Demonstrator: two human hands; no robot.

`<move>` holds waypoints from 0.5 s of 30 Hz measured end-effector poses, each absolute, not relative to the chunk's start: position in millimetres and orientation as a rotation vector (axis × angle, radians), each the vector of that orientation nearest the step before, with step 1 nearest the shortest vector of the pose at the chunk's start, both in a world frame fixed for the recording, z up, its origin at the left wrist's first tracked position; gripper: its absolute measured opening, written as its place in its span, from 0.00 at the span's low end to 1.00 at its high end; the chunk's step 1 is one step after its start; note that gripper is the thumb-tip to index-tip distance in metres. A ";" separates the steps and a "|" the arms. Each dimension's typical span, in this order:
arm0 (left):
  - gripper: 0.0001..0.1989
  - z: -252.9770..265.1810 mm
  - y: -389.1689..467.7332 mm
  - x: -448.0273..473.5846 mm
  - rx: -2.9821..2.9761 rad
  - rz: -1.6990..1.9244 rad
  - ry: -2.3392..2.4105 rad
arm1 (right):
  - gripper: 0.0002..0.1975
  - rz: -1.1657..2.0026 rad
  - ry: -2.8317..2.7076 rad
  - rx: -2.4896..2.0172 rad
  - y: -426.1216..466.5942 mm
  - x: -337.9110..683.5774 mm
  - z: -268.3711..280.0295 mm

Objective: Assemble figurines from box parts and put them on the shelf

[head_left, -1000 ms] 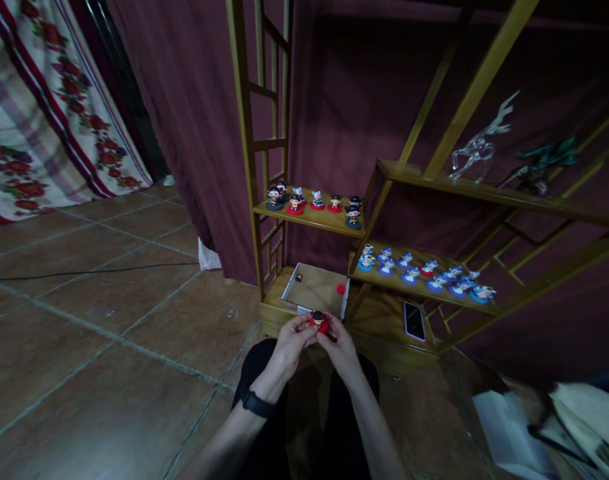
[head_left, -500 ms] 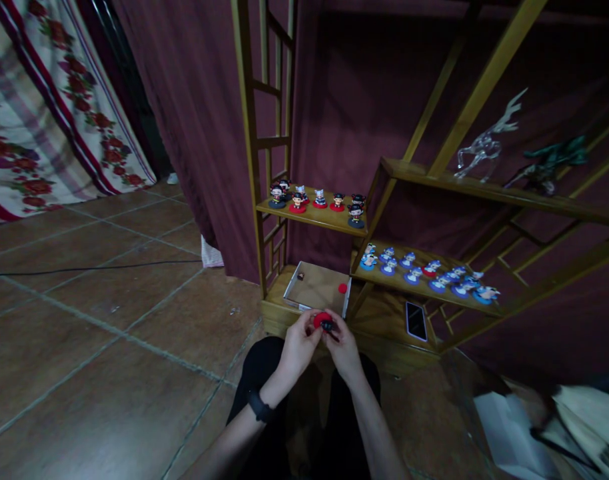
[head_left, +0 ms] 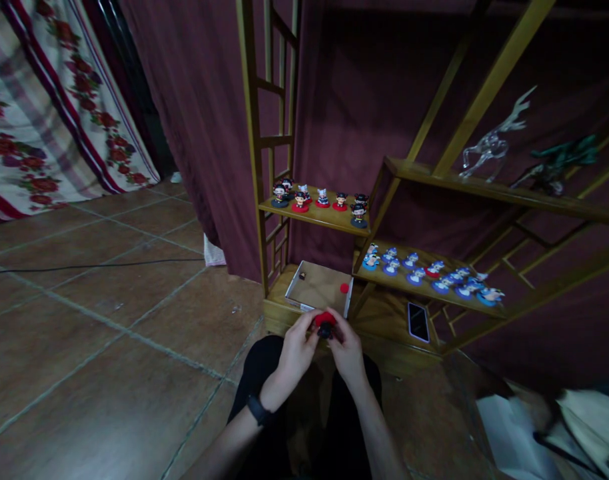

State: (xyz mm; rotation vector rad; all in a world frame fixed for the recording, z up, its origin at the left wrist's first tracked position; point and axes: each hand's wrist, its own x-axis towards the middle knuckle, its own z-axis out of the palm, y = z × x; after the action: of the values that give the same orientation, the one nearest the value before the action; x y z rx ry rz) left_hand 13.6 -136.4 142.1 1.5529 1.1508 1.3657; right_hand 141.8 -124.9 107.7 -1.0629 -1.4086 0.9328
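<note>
Between my hands is a small figurine [head_left: 325, 327] with a black head and a round red base. My left hand [head_left: 300, 340] grips it from the left, fingers closed at the base's edge. On the other side my right hand [head_left: 345, 343] pinches it as well. Just beyond my fingers sits a shallow cardboard box [head_left: 317, 285]. A red disc [head_left: 344, 288] lies at its right side, and a small dark piece [head_left: 302, 275] rests near its far left corner. The figurine's lower parts are partly covered by my fingers.
Several figurines stand on the upper shelf [head_left: 314, 215], and more with blue bases crowd the right shelf [head_left: 424, 283]. A phone [head_left: 418, 323] lies lower right. A clear deer ornament [head_left: 497, 143] stands higher up. A white bag [head_left: 592, 427] is at the far right.
The figurine has turned slightly in my hands, so its dark head now shows rounder in front of the red base. Both hands keep their hold; the view has shifted a little.
</note>
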 end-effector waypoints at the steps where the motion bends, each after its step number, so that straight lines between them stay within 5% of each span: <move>1: 0.16 140.7 -136.4 13.0 1.593 1.368 1.166 | 0.24 0.924 -1.422 -1.057 -125.3 142.0 108.3; 15: 0.17 124.6 -119.2 17.3 1.081 1.338 1.036 | 0.24 1.086 -1.287 -1.040 -126.5 139.9 111.1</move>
State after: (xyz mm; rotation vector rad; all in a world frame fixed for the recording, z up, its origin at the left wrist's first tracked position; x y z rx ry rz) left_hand 17.3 -119.2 124.6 1.0809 1.0357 1.3384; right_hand 139.9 -126.5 111.1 -1.0396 -1.2869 1.0857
